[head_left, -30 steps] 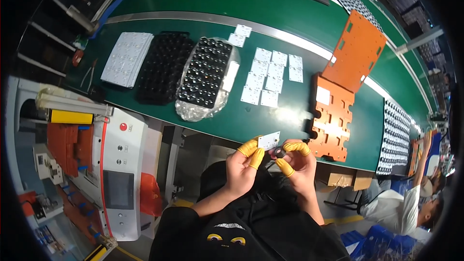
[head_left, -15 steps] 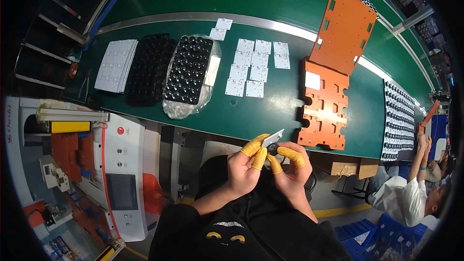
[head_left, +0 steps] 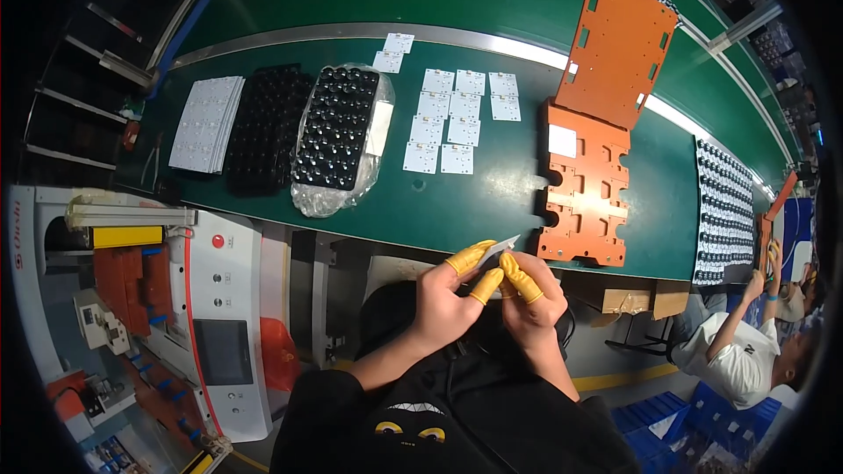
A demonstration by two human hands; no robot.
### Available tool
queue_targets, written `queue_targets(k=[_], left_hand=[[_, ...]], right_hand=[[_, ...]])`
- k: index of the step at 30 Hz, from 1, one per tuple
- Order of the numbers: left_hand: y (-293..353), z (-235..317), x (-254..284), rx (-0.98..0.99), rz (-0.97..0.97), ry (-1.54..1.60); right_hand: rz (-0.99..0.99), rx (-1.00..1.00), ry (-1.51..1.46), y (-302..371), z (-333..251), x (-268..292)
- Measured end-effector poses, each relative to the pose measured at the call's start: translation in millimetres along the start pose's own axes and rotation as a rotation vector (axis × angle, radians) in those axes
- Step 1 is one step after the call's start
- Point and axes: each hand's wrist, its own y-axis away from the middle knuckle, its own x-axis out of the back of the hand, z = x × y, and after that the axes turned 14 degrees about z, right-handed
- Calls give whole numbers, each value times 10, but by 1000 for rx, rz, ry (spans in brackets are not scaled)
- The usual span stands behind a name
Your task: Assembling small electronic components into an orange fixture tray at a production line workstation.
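Note:
My left hand point(head_left: 446, 300), with yellow finger cots on its thumb and finger, pinches a small white circuit board point(head_left: 501, 248) tilted almost edge-on in front of my chest. My right hand point(head_left: 537, 297), also in yellow cots, is closed against the near side of the board, fingertips pressed together. The black round lens-like part it held is now mostly hidden by these fingers. Both hands are just off the near edge of the green table point(head_left: 369, 226). More small white boards point(head_left: 427, 130) lie in rows on the table beyond.
An orange fixture point(head_left: 584, 184) with its lid point(head_left: 619, 48) raised stands right of the hands. To the left are a black tray point(head_left: 336, 127) of round parts in plastic, more black trays point(head_left: 263, 127) and stacked white panels point(head_left: 205, 125). A co-worker point(head_left: 742, 351) sits at far right.
My right fingers have closed in over the black part and up against the board, covering the part. The board has tilted flatter. At far right, the co-worker's arms have moved.

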Motion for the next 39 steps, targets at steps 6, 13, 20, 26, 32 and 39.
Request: queue_targets(k=[6, 13, 20, 26, 32, 39], left_hand=[[-167, 51, 160, 158, -42, 171], [-283, 40, 225, -287, -642, -45], [-373, 45, -48, -551, -414, -414], [-485, -399, -113, -416, -303, -582], [-507, -541, -336, -592, -329, -841], [-547, -619, -430, -658, -333, -924]], right_hand=[[33, -795, -461, 108, -137, 73], [-647, -1562, -1301, 106, 202, 504], [-424, -1502, -861, -53, 431, 769], [102, -1079, -62, -1006, 1536, 1366], [-113, -1102, 128, -1317, 2027, 1286], [-151, -1114, 210, -1336, 2168, 1124]])
